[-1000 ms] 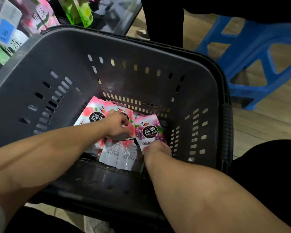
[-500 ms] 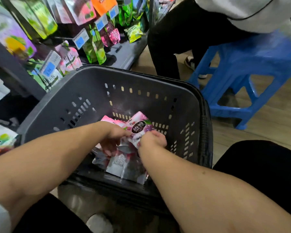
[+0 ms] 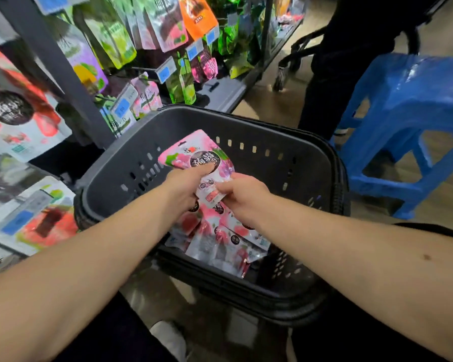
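Both forearms point(image 3: 89, 257) bare; dark trousers point(image 3: 110, 335) at six o'clock, beside a pale shoe point(image 3: 168, 338), perhaps a trainer.

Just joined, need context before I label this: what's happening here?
A person holds a pink snack pouch with both hands above a dark grey shopping basket. The left hand grips its side, thumb across the round black label, and the right hand pinches its lower corner. More pink pouches lie in the basket's bottom. Hanging snack pouches fill the shelf at left, and a blue plastic stool stands at right.
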